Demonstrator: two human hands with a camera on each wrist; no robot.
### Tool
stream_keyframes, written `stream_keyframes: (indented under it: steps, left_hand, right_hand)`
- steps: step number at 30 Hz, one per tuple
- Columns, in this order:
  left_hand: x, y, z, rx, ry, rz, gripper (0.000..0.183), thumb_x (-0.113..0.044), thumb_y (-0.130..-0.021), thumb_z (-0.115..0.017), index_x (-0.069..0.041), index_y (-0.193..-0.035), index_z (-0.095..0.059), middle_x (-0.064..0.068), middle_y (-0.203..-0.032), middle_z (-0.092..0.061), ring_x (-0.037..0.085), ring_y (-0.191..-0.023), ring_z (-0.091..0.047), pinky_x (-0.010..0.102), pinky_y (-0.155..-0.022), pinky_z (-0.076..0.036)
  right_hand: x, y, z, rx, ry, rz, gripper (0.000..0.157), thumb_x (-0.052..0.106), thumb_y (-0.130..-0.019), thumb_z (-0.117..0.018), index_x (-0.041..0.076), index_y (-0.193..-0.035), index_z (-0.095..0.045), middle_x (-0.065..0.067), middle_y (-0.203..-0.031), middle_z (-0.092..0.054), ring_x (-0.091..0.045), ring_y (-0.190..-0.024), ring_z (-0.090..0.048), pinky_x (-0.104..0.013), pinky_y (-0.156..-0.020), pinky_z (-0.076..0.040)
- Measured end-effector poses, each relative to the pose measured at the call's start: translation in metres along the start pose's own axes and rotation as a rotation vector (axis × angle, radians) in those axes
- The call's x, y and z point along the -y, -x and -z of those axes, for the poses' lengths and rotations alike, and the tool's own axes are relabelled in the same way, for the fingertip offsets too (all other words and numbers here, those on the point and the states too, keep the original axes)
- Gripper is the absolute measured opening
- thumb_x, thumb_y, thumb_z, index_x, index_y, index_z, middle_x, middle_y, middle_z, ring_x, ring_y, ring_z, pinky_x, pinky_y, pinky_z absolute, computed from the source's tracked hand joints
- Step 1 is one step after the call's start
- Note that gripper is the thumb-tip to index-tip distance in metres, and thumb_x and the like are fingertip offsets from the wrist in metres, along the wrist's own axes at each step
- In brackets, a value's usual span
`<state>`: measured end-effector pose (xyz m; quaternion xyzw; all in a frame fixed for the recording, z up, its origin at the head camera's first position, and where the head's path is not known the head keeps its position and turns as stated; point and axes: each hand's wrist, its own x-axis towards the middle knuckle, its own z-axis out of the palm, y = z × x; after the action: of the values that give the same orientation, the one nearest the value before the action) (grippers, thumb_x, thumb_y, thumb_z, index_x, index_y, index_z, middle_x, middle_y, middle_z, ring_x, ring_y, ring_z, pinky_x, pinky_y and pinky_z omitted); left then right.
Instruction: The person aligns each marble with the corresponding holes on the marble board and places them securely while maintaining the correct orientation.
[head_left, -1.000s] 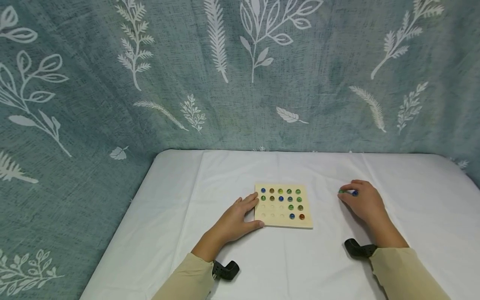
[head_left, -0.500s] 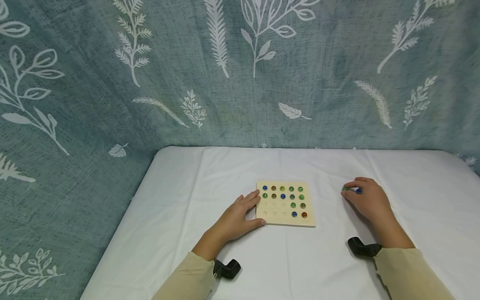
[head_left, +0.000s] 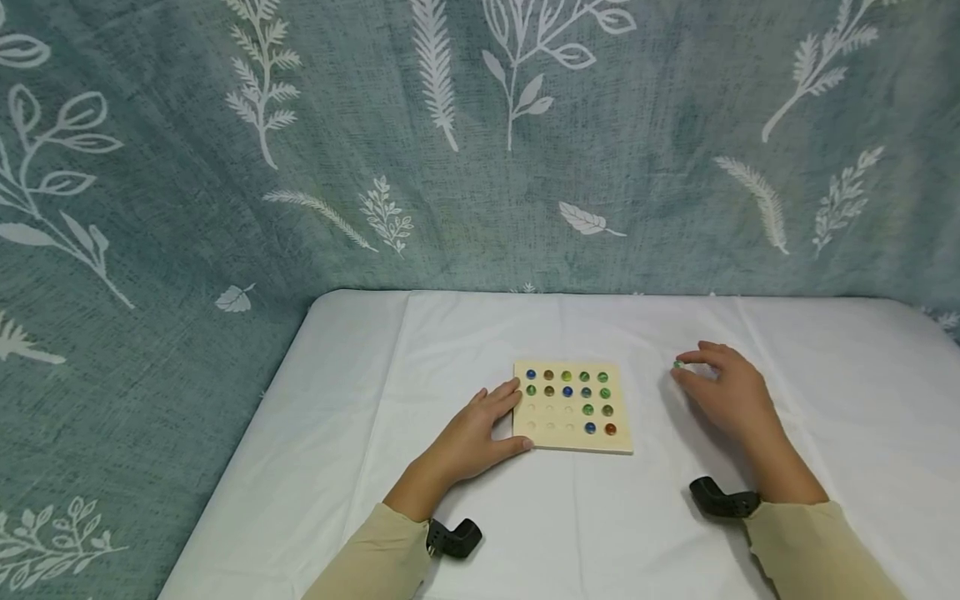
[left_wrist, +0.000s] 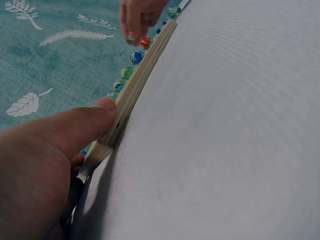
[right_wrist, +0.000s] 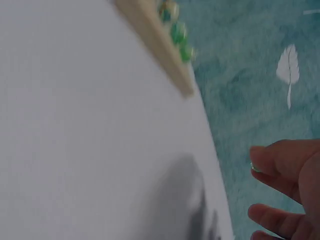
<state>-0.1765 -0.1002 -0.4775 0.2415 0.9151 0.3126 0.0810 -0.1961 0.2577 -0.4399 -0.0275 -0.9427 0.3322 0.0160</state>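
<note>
A square light-wood board (head_left: 558, 440) lies on the table, with several glass marbles (head_left: 567, 392) in its hollows; bare hollows show at the near left. My left hand (head_left: 468, 437) rests at the board's left side, fingers on the left edge and thumb at the near corner. In the left wrist view the thumb (left_wrist: 85, 125) presses against the board's side. Right of the board, my right hand (head_left: 727, 387) pinches a green marble (head_left: 678, 364) between thumb and forefinger, raised over the cloth. Only a sliver of that marble (right_wrist: 254, 168) shows in the right wrist view.
White cloth (head_left: 450, 350) covers the table. A teal curtain (head_left: 337, 125) with pale leaf prints hangs behind it and on the left. Both wrists carry black camera mounts (head_left: 455, 538).
My right hand has lifted and moved slightly left with the green marble. A blue marble seen inside that hand earlier is now out of sight. My left hand stays at the board.
</note>
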Motion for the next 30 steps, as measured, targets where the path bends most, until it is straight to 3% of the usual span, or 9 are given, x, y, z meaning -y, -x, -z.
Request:
stream_keyframes:
  steps: [7,15,22,30]
  left_hand:
    - [0.000,0.000,0.001,-0.011,0.000,-0.006,0.078,-0.046,-0.089,-0.070,-0.013,-0.152,-0.039,-0.007,-0.163,-0.024,0.015,-0.150,-0.023,0.039,-0.125,-0.018]
    - [-0.001,0.000,0.001,-0.006,0.022,0.012,0.077,-0.044,-0.089,-0.072,-0.014,-0.152,-0.039,-0.009,-0.163,-0.024,0.016,-0.150,-0.022,0.039,-0.125,-0.019]
    - [-0.001,0.000,0.000,0.000,0.016,0.012,0.077,-0.045,-0.089,-0.071,-0.014,-0.152,-0.039,-0.008,-0.162,-0.025,0.012,-0.150,-0.023,0.037,-0.126,-0.016]
    - [0.000,0.000,0.001,0.000,0.006,-0.002,0.078,-0.047,-0.089,-0.070,-0.014,-0.152,-0.039,-0.007,-0.163,-0.025,0.014,-0.150,-0.024,0.040,-0.125,-0.018]
  right_hand:
    - [0.045,0.009,-0.020,0.042,-0.116,0.022,0.044,0.039,-0.095,-0.064,0.006,-0.124,-0.066,-0.018,-0.156,-0.037,-0.046,-0.144,-0.027,-0.069,-0.109,-0.029]
    - [0.067,0.015,-0.047,0.100,-0.190,0.059,0.037,0.033,-0.091,-0.070,0.008,-0.118,-0.070,-0.014,-0.157,-0.037,-0.043,-0.146,-0.025,-0.067,-0.113,-0.026]
    - [0.073,0.021,-0.064,0.113,-0.156,0.102,0.031,0.031,-0.092,-0.070,0.009,-0.114,-0.072,-0.013,-0.159,-0.034,-0.038,-0.150,-0.019,-0.067,-0.115,-0.024]
    - [0.075,0.025,-0.077,0.098,-0.040,0.257,0.019,0.022,-0.088,-0.074,0.009,-0.101,-0.076,-0.020,-0.155,-0.038,-0.043,-0.150,-0.014,-0.068,-0.115,-0.023]
